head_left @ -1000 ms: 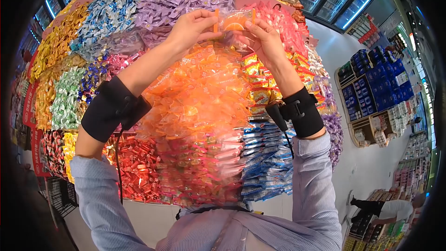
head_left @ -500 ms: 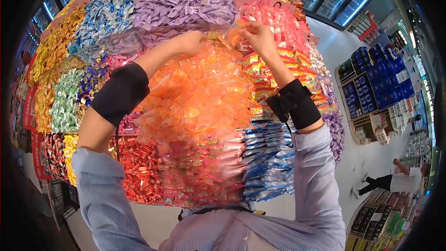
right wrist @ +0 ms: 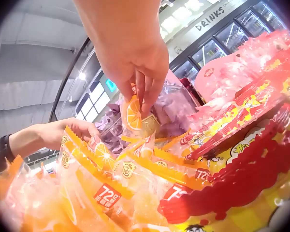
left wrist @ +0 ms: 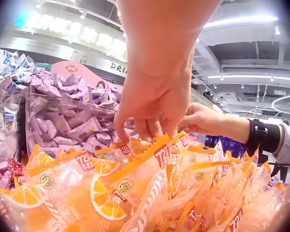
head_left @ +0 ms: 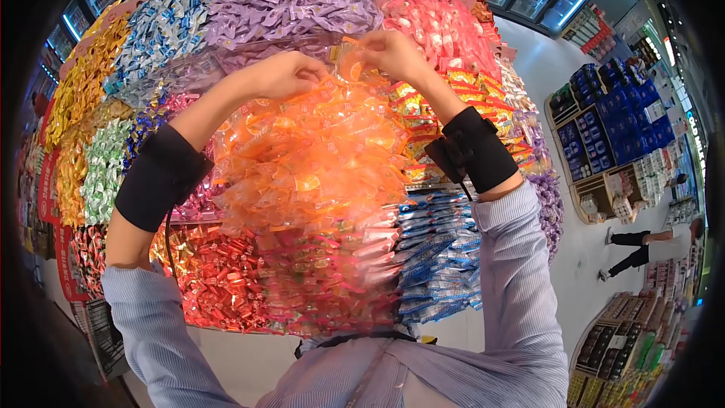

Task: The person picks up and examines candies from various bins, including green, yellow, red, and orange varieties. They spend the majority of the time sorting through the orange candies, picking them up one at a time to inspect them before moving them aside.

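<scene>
With the right hand (head_left: 393, 53) I pinch an orange-slice packet (right wrist: 133, 115) at the back of the orange pile (head_left: 310, 155); the left hand (head_left: 283, 75) is nearby, whether gripping anything I cannot tell.

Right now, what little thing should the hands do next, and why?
I'd probably have the right hand lower its orange-slice packet onto the orange pile and let go. That hand pinches the packet near its top, and the packet hangs upright at the pile's far edge, among matching packets. The left hand is over the same pile.
</scene>
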Demonstrator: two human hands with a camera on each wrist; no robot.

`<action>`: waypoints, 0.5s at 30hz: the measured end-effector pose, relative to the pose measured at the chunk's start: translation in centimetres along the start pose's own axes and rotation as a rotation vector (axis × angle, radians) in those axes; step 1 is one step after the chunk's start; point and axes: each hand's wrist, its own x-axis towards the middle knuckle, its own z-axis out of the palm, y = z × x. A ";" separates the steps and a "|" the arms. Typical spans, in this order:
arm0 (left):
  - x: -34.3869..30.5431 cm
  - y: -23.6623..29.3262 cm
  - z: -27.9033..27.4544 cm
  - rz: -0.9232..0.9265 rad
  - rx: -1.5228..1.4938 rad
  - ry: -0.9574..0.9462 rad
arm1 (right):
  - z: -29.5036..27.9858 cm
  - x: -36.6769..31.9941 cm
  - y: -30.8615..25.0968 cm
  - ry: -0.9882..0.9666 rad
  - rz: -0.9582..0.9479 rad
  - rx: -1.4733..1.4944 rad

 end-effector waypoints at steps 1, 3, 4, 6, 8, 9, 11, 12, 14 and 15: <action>-0.2 0.3 0.0 0.002 0.008 0.008 | 0.4 0.3 0.3 -0.035 0.017 0.025; -0.4 0.8 0.1 0.007 0.024 0.024 | 1.2 0.9 0.4 -0.106 0.052 0.075; -0.4 0.8 0.1 0.004 0.027 0.021 | 1.5 1.1 0.4 -0.128 0.017 -0.043; -0.5 0.9 0.1 -0.004 0.032 0.016 | 2.1 1.3 -0.1 -0.172 -0.053 -0.279; -0.7 0.8 0.4 0.007 0.034 0.044 | 2.0 1.3 -0.8 -0.196 -0.063 -0.272; -0.7 0.7 0.5 0.011 0.035 0.059 | 2.1 1.5 -0.7 -0.208 -0.068 -0.268; -0.7 0.5 0.6 0.042 0.020 0.065 | 2.6 2.0 -0.1 -0.258 -0.126 -0.241; -0.7 0.5 0.7 0.059 0.013 0.068 | 2.8 2.1 -0.4 -0.282 -0.154 -0.229; -0.3 0.6 0.9 0.005 0.052 0.105 | 3.4 1.6 -0.7 -0.278 -0.086 -0.246; -0.2 0.7 0.9 -0.025 0.072 0.126 | 3.7 1.6 -0.7 -0.278 -0.054 -0.254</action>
